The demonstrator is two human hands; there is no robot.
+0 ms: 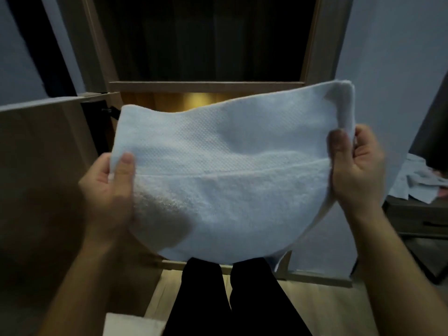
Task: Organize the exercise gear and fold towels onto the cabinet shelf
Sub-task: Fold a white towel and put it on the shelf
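- We hold a white towel [225,180] stretched between both hands, well apart from each other, one at each side edge.
- Our left hand [106,190] grips the towel's left edge, thumb pressed on top of the cloth and the fingers hidden under it.
- Our right hand [356,170] pinches the right edge, thumb on the near face and fingers curled behind; the corner above this hand stands up, folded over.
- The towel sags in a curve between the hands, and a woven band crosses it from one hand to the other.
- Beyond the hands stands the open cabinet [206,86], dark inside above its wooden shelf edge.
- Left of our left hand is the cabinet door [43,154], swung open.
- Below the hands we see our legs [237,299] in dark trousers over a pale wooden floor [315,311].
- Right of our right hand, crumpled cloth [421,183] lies on a low dark stand [417,219].
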